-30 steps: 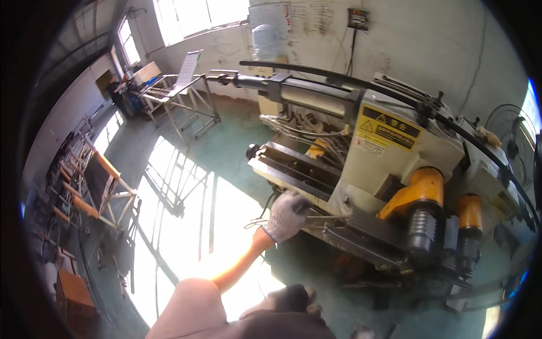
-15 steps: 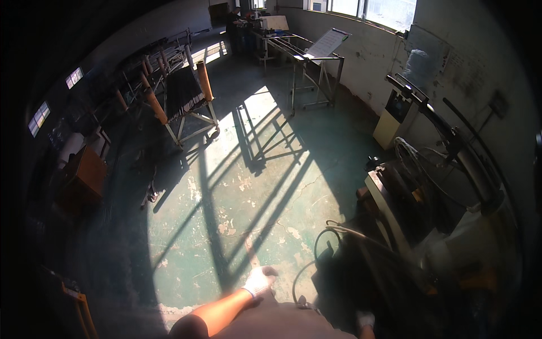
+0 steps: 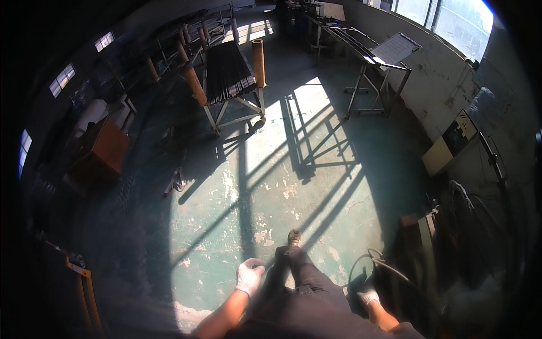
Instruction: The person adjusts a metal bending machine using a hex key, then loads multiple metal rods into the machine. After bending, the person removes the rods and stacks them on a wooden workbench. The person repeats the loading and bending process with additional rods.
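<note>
My left hand (image 3: 249, 276), in a white work glove with a greyish fingertip side, hangs low left of my legs, over the sunlit floor. Its fingers are curled in and nothing shows in them. My right hand (image 3: 368, 298), gloved as well, is down by my right thigh at the edge of the shadow. Beside it a looped hose (image 3: 389, 264) lies close; whether they touch I cannot tell. Shade hides how the right fingers are bent. Ahead of my dark trousers a shoe (image 3: 294, 237) is set on the floor.
A rack of dark rods (image 3: 228, 73) with orange-brown tube posts stands ahead left. Farther right is a metal frame table (image 3: 361, 68) with a tilted white board (image 3: 397, 48). Machinery (image 3: 451, 226) and a beige box (image 3: 450, 143) line the right; a brown cabinet (image 3: 101, 150) is left, a yellow frame (image 3: 83, 288) lower left.
The view has swung left and tipped down, so the surroundings sit farther right. My right hand and forearm show more fully. My legs and a shoe have come into view; the left hand stays curled.
</note>
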A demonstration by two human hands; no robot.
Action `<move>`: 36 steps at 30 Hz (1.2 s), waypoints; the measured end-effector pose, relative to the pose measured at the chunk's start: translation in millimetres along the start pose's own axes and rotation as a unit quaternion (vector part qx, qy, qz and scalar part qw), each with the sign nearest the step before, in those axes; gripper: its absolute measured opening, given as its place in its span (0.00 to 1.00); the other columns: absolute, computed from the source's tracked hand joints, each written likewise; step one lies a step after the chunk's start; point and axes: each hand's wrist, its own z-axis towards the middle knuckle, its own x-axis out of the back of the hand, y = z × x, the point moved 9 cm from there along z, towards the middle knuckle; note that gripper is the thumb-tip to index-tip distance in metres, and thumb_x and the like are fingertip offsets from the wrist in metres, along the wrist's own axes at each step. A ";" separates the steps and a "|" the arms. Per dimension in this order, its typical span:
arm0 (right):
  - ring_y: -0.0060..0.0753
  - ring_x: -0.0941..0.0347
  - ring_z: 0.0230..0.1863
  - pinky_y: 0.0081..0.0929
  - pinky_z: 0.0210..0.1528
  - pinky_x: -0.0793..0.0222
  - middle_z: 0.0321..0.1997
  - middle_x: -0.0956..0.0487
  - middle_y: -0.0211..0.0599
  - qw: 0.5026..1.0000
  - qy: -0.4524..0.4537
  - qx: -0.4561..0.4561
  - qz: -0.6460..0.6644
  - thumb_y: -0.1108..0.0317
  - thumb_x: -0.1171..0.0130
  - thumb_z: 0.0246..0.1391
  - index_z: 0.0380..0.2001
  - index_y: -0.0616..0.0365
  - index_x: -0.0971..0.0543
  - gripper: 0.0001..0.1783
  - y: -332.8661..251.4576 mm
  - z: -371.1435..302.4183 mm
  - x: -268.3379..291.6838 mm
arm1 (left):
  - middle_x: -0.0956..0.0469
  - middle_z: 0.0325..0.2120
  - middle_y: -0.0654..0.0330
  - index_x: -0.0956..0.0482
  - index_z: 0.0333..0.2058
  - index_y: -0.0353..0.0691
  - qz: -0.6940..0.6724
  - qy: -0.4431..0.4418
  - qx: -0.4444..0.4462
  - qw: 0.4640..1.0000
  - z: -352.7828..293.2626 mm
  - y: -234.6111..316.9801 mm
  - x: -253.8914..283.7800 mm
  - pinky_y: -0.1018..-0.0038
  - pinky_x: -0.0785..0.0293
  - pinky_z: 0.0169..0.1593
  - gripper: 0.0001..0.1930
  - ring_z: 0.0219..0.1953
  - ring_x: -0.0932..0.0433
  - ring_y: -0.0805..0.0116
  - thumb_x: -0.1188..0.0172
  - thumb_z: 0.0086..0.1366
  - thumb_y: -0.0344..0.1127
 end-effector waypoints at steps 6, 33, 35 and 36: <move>0.47 0.14 0.35 0.43 0.39 0.20 0.36 0.11 0.51 0.992 -0.059 -0.097 0.049 0.56 0.30 0.65 0.44 0.65 0.11 0.19 -140.7 169.4 -22.5 | 0.07 0.43 0.54 0.07 0.48 0.33 0.043 -0.007 0.043 0.998 134.5 40.5 36.9 0.68 0.16 0.53 0.13 0.45 0.11 0.66 0.32 0.66 0.28; 0.57 0.14 0.65 0.44 0.70 0.20 0.61 0.11 0.59 0.970 0.060 0.235 0.019 0.43 0.24 0.60 0.63 0.66 0.16 0.40 -1291.2 355.3 -14.4 | 0.11 0.48 0.51 0.15 0.53 0.31 0.089 0.233 -0.370 0.895 908.5 604.8 525.7 0.66 0.18 0.62 0.10 0.53 0.12 0.60 0.35 0.76 0.22; 0.57 0.14 0.65 0.45 0.70 0.21 0.61 0.11 0.60 0.968 0.087 0.237 -0.001 0.42 0.24 0.59 0.64 0.67 0.17 0.43 -1351.4 384.2 -14.3 | 0.11 0.50 0.51 0.16 0.56 0.30 0.070 0.248 -0.354 0.899 968.0 630.9 553.7 0.65 0.18 0.64 0.11 0.56 0.12 0.59 0.36 0.79 0.24; 0.63 0.17 0.67 0.48 0.72 0.23 0.63 0.14 0.65 0.971 0.052 0.233 0.006 0.43 0.25 0.58 0.70 0.71 0.23 0.48 -1382.3 405.6 -20.1 | 0.11 0.50 0.51 0.16 0.56 0.30 0.104 0.256 -0.369 0.887 994.8 646.2 561.3 0.65 0.18 0.64 0.11 0.56 0.12 0.59 0.35 0.79 0.24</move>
